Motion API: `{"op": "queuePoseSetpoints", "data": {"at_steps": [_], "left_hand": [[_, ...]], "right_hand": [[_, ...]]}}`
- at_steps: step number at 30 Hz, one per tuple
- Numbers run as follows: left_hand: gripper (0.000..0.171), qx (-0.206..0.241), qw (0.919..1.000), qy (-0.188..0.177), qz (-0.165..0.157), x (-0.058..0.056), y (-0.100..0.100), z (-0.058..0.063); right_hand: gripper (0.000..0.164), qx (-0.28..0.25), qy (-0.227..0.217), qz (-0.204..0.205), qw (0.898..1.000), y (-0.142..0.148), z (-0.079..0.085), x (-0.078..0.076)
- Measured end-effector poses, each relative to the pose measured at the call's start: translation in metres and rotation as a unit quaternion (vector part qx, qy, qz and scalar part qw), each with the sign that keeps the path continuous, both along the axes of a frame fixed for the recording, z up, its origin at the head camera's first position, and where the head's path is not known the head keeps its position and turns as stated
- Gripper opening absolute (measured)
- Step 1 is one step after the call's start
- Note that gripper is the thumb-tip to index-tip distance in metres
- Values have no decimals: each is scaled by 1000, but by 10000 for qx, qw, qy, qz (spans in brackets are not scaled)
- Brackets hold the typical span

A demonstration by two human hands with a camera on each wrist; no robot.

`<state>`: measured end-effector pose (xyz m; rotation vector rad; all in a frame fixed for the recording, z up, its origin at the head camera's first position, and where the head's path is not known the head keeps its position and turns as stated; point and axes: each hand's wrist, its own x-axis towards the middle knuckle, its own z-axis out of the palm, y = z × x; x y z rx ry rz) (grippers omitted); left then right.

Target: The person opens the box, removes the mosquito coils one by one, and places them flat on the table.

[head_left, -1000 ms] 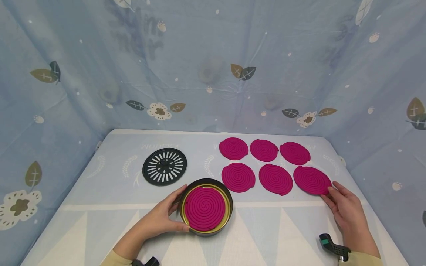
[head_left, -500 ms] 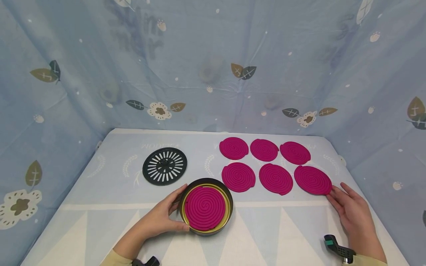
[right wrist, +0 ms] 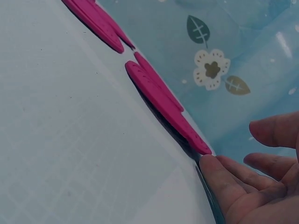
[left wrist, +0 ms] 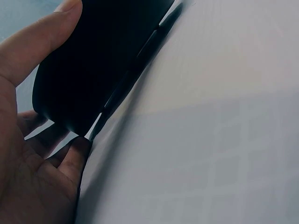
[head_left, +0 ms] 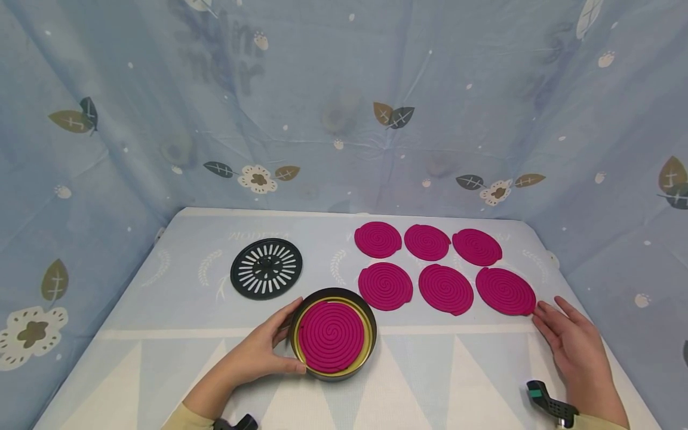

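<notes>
My left hand [head_left: 267, 351] holds the side of a round dark tin [head_left: 371, 319], thumb at the near rim and fingers around the far left side. Inside the tin lies a magenta mosquito coil [head_left: 331, 336] on a yellow lining. In the left wrist view, the tin's dark wall [left wrist: 100, 58] sits between thumb and fingers. At the far right, my right hand [head_left: 577, 343] lies beside the rightmost front mosquito coil [head_left: 506, 291], fingers relaxed and fingertips right at its edge. The right wrist view shows that coil [right wrist: 163, 105] flat on the table, with thumb and fingers spread apart.
Two more coils, a middle one [head_left: 445, 289] and a left one [head_left: 384, 286], complete the front row. Behind lies a back row of three coils [head_left: 426, 242]. A black slotted lid [head_left: 266, 269] rests left of them. Patterned cloth [head_left: 344, 119] hangs behind the table.
My right hand has let go of the rightmost front coil's edge and drawn slightly right and nearer. That coil shifted very little. The left hand and tin stay in place.
</notes>
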<state>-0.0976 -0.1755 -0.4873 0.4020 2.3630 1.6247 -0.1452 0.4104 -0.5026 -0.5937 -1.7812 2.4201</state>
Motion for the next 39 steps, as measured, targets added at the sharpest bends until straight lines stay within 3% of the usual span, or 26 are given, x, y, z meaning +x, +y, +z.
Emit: {"op": "queuePoseSetpoints", "data": {"at_steps": [24,28,33,36,39], "left_hand": [[126,-84,10000,30,6,0,1,2],[125,-61,10000,30,-4,0,1,3],[125,-35,10000,44,-5,0,0,2],[126,-1,10000,38,-18,0,0,1],[126,88,9999,12,-48,0,-1,0]], "right_hand": [[91,108,62,-161,9998,-5,10,1],[85,-563,429,115,9974,-12,22,1],[58,-1343,1103,825,9813,-29,37,-1],[48,-1237,1369,1427,9724,-44,44,-4],[51,-572,1448,1944,9685,-60,52,-9]]}}
